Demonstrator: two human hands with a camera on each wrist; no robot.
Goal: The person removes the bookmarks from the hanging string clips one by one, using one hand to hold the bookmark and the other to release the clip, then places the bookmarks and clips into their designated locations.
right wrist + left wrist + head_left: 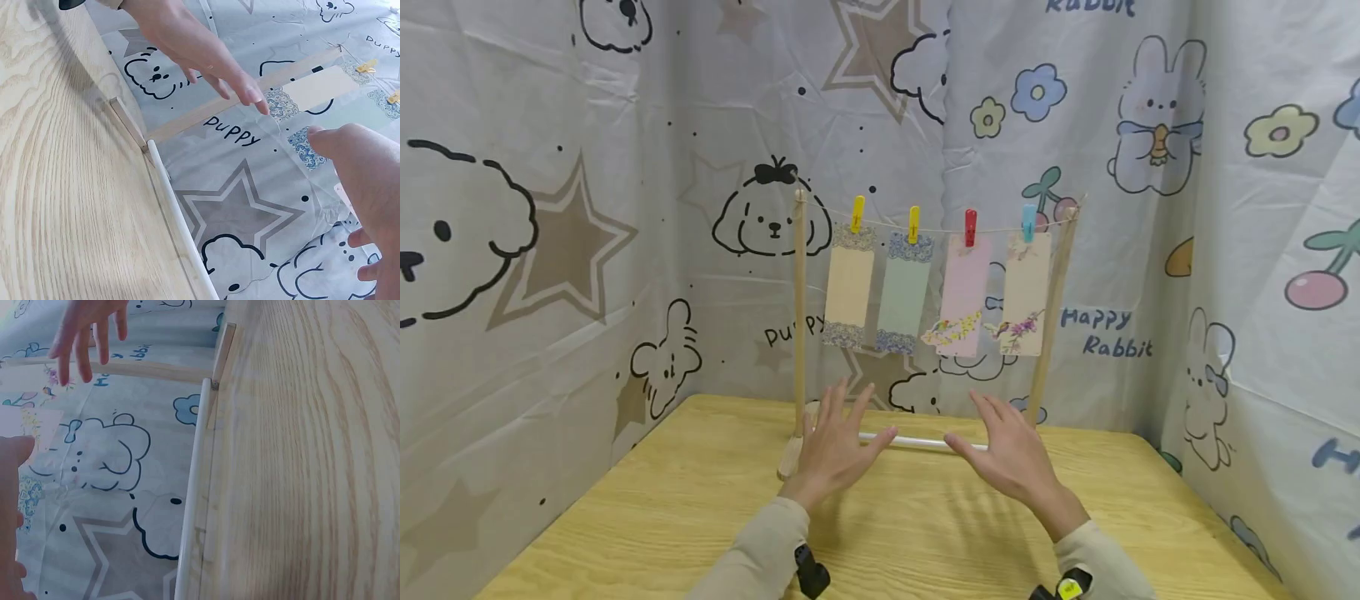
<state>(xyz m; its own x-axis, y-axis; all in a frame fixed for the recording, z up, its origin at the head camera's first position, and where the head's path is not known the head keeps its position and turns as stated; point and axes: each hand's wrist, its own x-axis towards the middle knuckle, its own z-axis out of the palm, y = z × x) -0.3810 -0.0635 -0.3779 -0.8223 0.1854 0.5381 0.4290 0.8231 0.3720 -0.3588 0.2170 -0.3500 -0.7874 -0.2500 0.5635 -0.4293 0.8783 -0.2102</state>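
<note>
Both hands hover over the table in front of a wooden stand, fingers spread and holding nothing. My left hand point(837, 442) is near the stand's left post point(800, 317); my right hand point(1013, 446) is before the right post point(1054, 317). A string point(940, 231) runs between the post tops. Four clothespins clip paper bookmarks to it: a yellow clothespin point(857, 215) on a cream bookmark point(850, 287), another yellow clothespin point(913, 225) on a green bookmark point(905, 292), a red clothespin point(971, 227) on a pink bookmark point(964, 283), a blue clothespin point(1028, 223) on a beige bookmark point(1026, 283).
A white rod point(917, 442) joins the posts low down, behind the hands. The left post's wooden foot point(790, 457) rests on the wood-grain table point(910, 533). Printed curtains point(737, 333) enclose the back and both sides.
</note>
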